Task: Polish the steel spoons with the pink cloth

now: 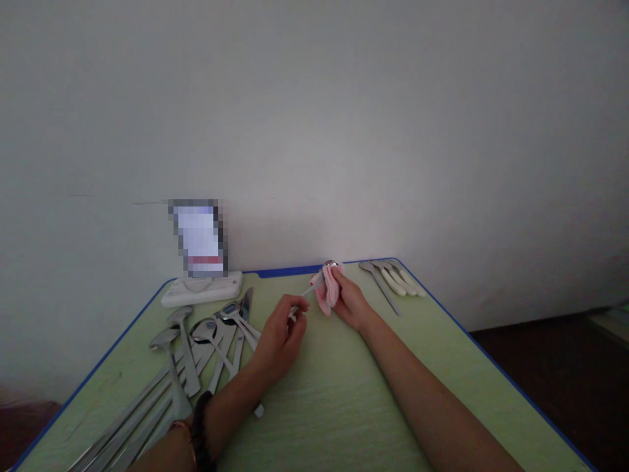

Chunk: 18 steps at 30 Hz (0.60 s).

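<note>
My left hand (287, 331) is closed around the handle of a metal spoon (312, 287), which points up and to the right. At the spoon's bowl end, my right hand (350, 300) grips a pink cloth (327, 288) wrapped about the metal. A bit of the shiny bowl shows above the cloth; the rest is covered. Left of my left hand lies a heap of metal cutlery (204, 331), with spoons, a knife and long handles overlapping. My left forearm hides part of that heap.
On the far right of the green table (344, 406) several spoons (393, 278) lie side by side, most with cream handles. A screen device (201, 239), blurred out, stands on a white base (201, 292) at the back left. A wall rises behind the table.
</note>
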Tool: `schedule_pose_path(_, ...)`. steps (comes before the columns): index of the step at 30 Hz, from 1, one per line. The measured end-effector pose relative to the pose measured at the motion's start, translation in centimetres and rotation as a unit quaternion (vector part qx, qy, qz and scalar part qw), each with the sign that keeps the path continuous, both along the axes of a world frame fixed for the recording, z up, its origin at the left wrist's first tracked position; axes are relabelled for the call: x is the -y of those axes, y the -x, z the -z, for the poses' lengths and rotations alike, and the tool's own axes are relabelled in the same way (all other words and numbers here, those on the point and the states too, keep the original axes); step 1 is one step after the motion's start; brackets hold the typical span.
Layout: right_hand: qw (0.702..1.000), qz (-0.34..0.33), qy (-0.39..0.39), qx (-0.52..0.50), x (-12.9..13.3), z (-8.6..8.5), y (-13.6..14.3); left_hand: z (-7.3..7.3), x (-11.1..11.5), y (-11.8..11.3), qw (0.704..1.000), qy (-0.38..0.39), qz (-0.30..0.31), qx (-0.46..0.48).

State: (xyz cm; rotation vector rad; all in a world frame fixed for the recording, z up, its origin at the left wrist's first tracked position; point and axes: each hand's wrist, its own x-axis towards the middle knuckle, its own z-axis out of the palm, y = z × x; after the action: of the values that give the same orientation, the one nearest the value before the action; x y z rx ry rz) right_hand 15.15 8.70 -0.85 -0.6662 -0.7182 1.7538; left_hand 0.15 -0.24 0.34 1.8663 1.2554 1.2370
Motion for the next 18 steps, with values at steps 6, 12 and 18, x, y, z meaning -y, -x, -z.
schedule_pose_path(6,0.999,0.016,0.04,-0.018,0.24,-0.58,-0.02,0.6,-0.11,0.18,0.998,0.018,-0.019,0.052)
schedule_pose_path(12,0.999,-0.004,0.034,0.02,0.1,-0.46,-0.61,0.33,0.19,0.18,0.997,-0.062,0.04,-0.032)
schedule_pose_path(18,0.999,-0.023,-0.001,0.041,0.11,-0.07,-0.84,0.31,0.36,0.29,0.983,-0.033,0.088,-0.155)
